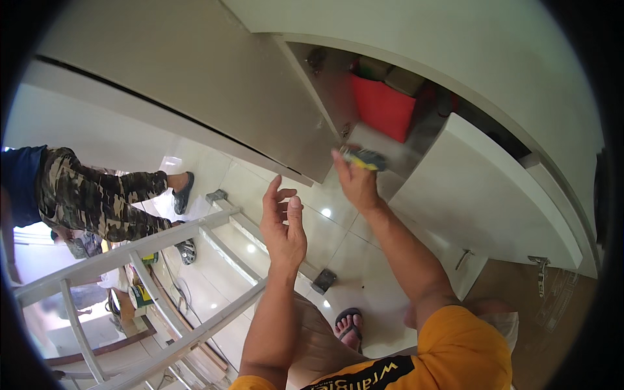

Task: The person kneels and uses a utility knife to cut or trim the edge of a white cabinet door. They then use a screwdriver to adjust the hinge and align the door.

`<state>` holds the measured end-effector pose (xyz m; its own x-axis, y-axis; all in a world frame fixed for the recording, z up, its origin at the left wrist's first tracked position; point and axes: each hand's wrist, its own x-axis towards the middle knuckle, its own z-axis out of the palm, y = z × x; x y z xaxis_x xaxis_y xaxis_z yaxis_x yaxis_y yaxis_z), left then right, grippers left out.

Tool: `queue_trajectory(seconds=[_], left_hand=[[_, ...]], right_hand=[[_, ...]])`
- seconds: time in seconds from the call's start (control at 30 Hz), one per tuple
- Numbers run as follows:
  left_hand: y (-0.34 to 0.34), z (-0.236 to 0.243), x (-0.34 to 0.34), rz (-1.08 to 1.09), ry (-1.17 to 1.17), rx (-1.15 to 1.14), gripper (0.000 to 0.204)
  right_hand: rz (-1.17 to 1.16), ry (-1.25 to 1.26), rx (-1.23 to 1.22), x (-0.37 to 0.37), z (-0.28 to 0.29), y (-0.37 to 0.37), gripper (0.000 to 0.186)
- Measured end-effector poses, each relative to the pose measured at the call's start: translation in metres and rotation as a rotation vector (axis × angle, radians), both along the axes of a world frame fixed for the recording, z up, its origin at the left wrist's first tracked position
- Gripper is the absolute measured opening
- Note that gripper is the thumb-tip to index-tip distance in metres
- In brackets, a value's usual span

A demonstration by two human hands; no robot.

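My right hand [361, 188] reaches up toward the cabinet. It grips a small dark-and-yellow tool [370, 160], held beside the lower corner of a large beige panel door [260, 97]. The tool is blurred, so its exact kind is unclear. My left hand [285, 227] is raised in front of me with nothing in it. Its thumb points up and its fingers are apart, slightly bent. Behind the tool, inside the open cabinet, a red box or bag [383, 107] stands among other items in shadow.
An open white cabinet door [487, 195] with metal hinges [539, 263] spreads to the right. A white ladder [175, 244] stands on the tiled floor [331, 234] at left. Beyond it, another person in camouflage trousers [84, 192] stands near tubs and loose materials.
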<state>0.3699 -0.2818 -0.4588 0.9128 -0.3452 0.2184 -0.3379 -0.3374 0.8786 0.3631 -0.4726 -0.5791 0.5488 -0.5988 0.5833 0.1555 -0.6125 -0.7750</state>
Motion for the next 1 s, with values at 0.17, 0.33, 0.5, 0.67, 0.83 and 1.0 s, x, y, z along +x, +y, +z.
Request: queue_trajectory(seconds=[0.17,0.33,0.5,0.67,0.83,1.0], left_hand=[[0.008,0.014,-0.003,-0.219,0.174,0.233,0.053],[0.017,0.013,-0.004,-0.268,0.185,0.333,0.053],[0.027,0.017,-0.001,-0.257,0.195,0.360,0.053],[0.030,0.017,0.000,-0.258,0.158,0.348,0.053],[0.028,0.013,0.005,-0.259,0.207,0.360,0.053],[0.025,0.006,0.009,-0.269,0.182,0.345,0.054]], right_hand=[[-0.041,-0.422,0.167,0.054,0.132,-0.019,0.026],[-0.141,-0.415,0.012,0.086,0.187,-0.032,0.030],[-0.165,-0.484,-0.037,0.098,0.193,-0.038,0.028],[-0.259,-0.474,-0.162,0.101,0.199,-0.039,0.029],[-0.255,-0.365,-0.212,0.089,0.189,-0.039,0.030],[-0.204,-0.350,-0.129,0.086,0.169,-0.040,0.019]])
